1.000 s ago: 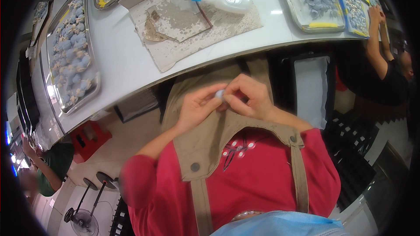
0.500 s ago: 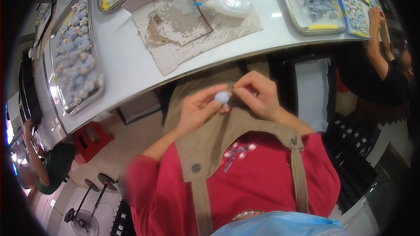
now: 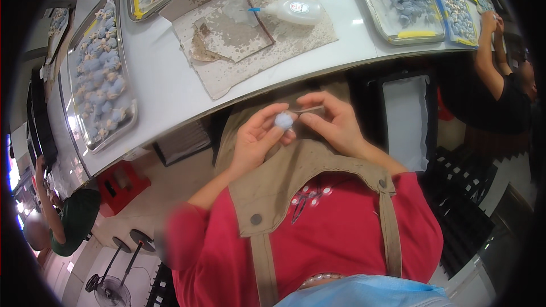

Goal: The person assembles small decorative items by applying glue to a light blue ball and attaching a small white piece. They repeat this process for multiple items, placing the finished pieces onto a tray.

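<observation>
Between the fingertips of my left hand [image 3: 254, 139] sits a small pale-blue rounded piece [image 3: 284, 120], its surface ridged or bumpy. My right hand [image 3: 338, 126] pinches a thin light-brown stick-like tool [image 3: 313, 109] whose tip points left at the blue piece. Whether the tip touches it, I cannot tell. Both hands are above my lap, just in front of the table edge. On the table beyond them lies a stained cardboard sheet [image 3: 219, 79], with a white squeeze bottle [image 3: 296, 12] with a blue tip on its side there.
A metal tray [image 3: 129, 116] of blue-and-cream pieces stands on the left. Another tray [image 3: 412, 35] of blue pieces is at the right. Co-workers sit at both sides, one with hands [image 3: 492, 21] near the right trays. A red stool [image 3: 120, 187] stands below the table.
My right hand has turned and opened slightly, so the thin tool now shows lying across its fingers. The left hand has shifted a little left and up with the blue piece.
</observation>
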Demonstrator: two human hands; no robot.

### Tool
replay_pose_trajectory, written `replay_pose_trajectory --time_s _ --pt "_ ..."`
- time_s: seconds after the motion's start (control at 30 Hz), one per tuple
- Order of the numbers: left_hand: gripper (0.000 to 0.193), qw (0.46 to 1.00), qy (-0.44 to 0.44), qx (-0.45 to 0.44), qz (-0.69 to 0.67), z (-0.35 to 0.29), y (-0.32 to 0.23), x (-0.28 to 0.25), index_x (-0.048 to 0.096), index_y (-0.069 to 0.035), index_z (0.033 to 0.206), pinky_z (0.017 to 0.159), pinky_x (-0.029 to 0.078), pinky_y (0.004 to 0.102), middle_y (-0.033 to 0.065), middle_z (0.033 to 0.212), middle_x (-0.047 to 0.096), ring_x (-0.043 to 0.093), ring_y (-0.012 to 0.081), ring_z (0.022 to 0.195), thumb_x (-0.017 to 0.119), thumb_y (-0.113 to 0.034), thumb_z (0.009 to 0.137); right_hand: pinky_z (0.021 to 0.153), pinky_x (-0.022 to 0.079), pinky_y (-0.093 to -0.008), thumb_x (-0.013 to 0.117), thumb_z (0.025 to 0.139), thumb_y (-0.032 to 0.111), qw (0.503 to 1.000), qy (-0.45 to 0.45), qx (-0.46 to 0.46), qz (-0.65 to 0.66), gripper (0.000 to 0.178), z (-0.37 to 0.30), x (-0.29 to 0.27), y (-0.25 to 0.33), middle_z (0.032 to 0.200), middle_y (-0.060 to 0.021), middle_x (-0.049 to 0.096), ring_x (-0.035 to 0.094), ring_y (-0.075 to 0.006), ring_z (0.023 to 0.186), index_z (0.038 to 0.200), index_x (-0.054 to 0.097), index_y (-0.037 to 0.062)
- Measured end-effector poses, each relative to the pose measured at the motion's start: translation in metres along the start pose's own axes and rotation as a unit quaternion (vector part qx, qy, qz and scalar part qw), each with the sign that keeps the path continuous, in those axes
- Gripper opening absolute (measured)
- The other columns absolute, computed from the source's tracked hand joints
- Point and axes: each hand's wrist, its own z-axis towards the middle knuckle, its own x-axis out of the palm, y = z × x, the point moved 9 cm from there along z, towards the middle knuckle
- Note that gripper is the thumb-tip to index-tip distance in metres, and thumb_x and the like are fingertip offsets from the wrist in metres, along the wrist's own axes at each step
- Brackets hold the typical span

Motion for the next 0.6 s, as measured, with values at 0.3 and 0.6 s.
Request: replay_pose_trajectory --time_s 0.3,0.6 --pt "0.038 1.000 -0.008 0.000 -0.023 0.002 -0.002 0.000 0.040 -0.002 0.123 0.075 0.049 0.0252 0.0153 0.115 0.056 0.060 0.0167 0.089 0.054 -0.001 0.087 0.066 0.043 -0.0180 0.058 0.084 -0.003 0.978 -0.147 -0.119 0.083 0.014 0.018 -0.048 0.045 0.090 -0.0024 0.058 0.052 -0.0042 0.077 0.097 0.054 -0.0017" --pt "0.037 1.000 -0.007 0.008 -0.027 0.005 -0.012 0.004 0.040 -0.004 0.119 0.075 0.050 0.0255 0.0161 0.111 0.057 0.060 0.0166 0.089 0.055 -0.001 0.086 0.058 0.045 -0.0247 0.065 0.074 -0.003 0.835 -0.301 -0.337 -0.315 0.019 0.040 -0.086 0.112 0.078 -0.0080 0.060 0.054 -0.0156 0.063 0.092 0.064 0.0028"
